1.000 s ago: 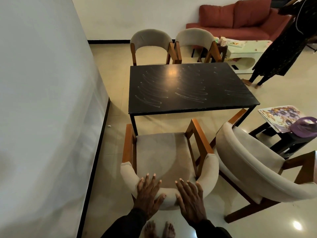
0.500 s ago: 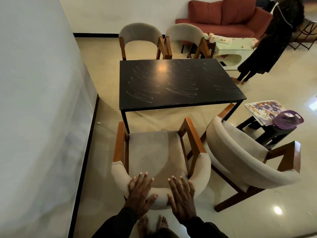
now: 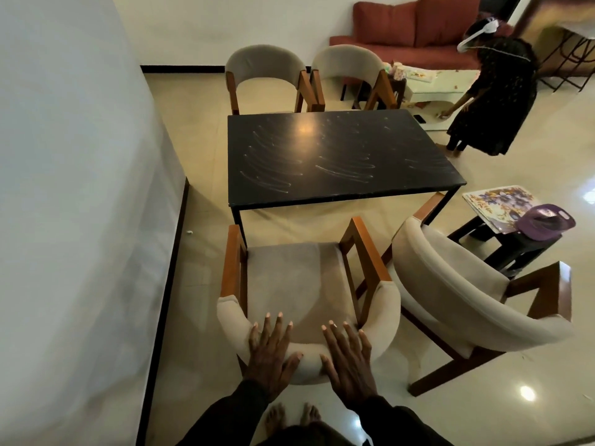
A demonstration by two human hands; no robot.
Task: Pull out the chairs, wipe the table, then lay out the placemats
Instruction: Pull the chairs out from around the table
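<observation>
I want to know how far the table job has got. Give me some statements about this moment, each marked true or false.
1. The left hand and right hand lie with straight fingers on the backrest of the near chair. True.
2. Placemats are laid on the table. False: its top shows only wipe streaks, and the floral placemats lie on a stool to the right.
3. The second chair stands at an angle, clear of the table. True.
4. A purple item lies on the table. False: it rests on the placemats.
5. No chairs stand at the table's far side. False: two chairs stand there.
</observation>
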